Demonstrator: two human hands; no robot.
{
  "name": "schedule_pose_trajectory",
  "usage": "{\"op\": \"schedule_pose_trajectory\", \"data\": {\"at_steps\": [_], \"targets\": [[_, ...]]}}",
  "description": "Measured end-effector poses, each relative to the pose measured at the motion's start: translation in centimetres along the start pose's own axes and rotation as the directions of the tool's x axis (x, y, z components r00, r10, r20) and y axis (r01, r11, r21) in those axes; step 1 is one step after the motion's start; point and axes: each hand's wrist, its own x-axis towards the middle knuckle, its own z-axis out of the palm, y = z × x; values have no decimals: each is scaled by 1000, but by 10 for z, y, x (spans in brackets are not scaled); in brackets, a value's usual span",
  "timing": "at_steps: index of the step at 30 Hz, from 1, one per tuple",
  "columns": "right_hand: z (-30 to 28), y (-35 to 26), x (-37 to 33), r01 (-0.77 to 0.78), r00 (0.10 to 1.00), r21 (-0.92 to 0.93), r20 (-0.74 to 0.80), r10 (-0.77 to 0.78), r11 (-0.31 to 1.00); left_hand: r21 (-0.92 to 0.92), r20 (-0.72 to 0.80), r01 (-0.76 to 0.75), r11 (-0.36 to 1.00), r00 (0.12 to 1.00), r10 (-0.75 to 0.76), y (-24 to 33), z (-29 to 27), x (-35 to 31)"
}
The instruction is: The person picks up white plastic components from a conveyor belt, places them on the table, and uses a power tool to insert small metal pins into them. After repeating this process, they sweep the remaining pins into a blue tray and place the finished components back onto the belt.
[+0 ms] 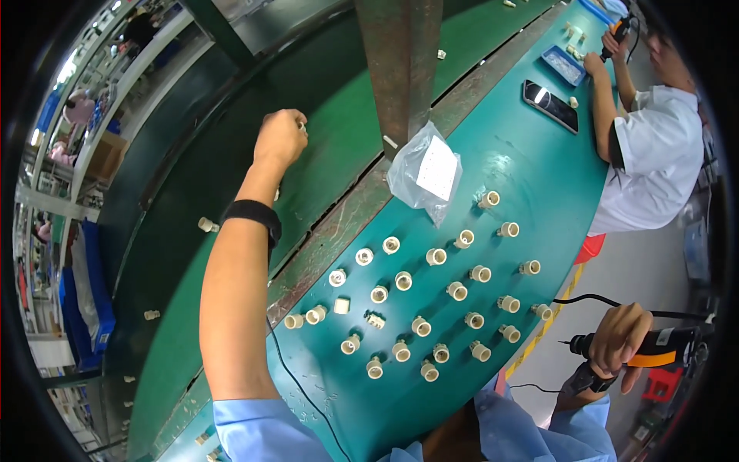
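My left hand [281, 140] is stretched out over the green conveyor belt [339, 146], its fingers closed. A small cream part [302, 126] shows at the fingertips, mostly hidden by them. At the right, beyond the bench edge, my right hand [618, 343] is wrapped around a black electric screwdriver [663, 346] with an orange band, its bit toward the bench. Between my arms, many cream lamp sockets [457, 290] stand spread over the green workbench [493, 393], most with their round mouths up. One cream piece [376, 320] lies on its side among them, beside a square block [342, 306].
A clear plastic bag [408, 173] with a white label lies by a rusty metal post [400, 69]. More sockets [208, 224] sit on the belt. A black cable [296, 381] crosses the bench. Farther along are a phone [550, 106], a blue tray [564, 65] and a co-worker [647, 154] holding another screwdriver.
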Motion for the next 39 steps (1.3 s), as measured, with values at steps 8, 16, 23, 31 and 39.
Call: {"op": "schedule_pose_trajectory", "data": {"at_steps": [8, 16, 23, 31, 39], "targets": [[10, -3, -2, 22, 998, 53, 63, -25, 998, -163, -206, 5, 987, 978, -39, 22, -79, -93], [33, 14, -10, 31, 995, 208, 89, -51, 978, -182, -455, 208, 961, 849, -269, 54, -177, -389], [85, 58, -6, 58, 998, 232, -8, -58, 971, -369, -496, 808, 460, 247, -832, 11, -122, -686], [129, 61, 5, 7, 1000, 121, -7, -6, 993, -249, -416, 866, 433, 308, -855, -58, -75, -704], [136, 56, 2, -29, 999, 62, -29, 31, 998, -296, -434, 819, 491, 343, -833, -76, -55, -700]]}}
